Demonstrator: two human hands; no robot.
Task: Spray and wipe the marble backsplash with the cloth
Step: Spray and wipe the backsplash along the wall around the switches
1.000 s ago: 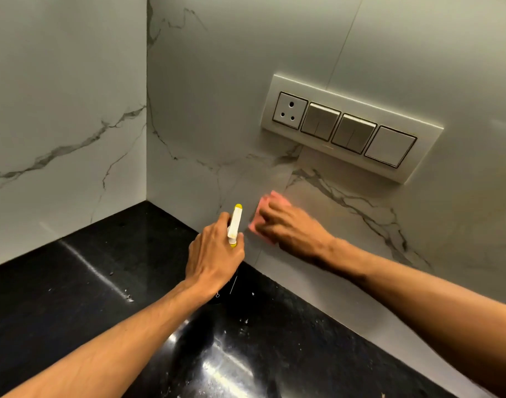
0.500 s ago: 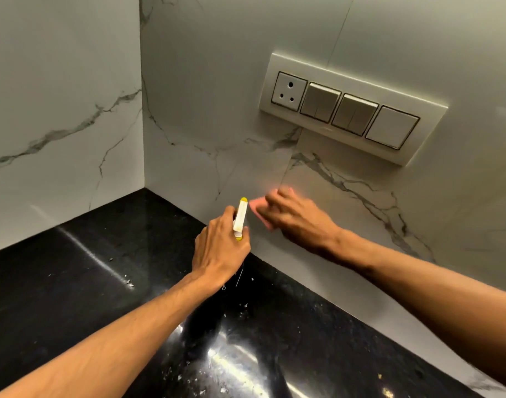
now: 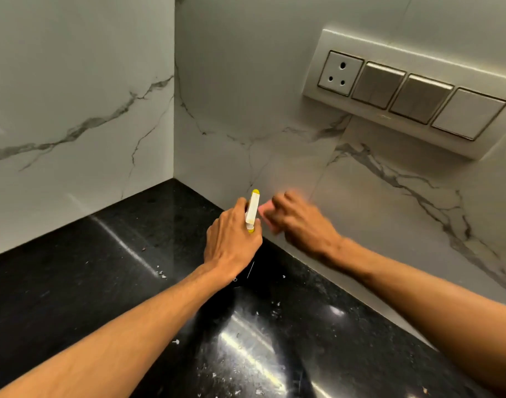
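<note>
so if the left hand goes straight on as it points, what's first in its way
Probably the marble backsplash, beside the pink cloth; the spray bottle in the left hand touches first.

The bottle (image 3: 252,209) in the left hand (image 3: 231,239) stands just left of the cloth (image 3: 266,216), which lies under the right hand (image 3: 300,222) against the backsplash (image 3: 246,96), above the counter (image 3: 73,282).

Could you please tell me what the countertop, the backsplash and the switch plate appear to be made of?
The countertop: likely polished black granite; speckled, with mirror-like glare streaks. The backsplash: marble or marble-look tile, white with grey veins, smooth soft sheen. The switch plate: probably moulded plastic, off-white, satin, with greyer rocker faces.
</note>
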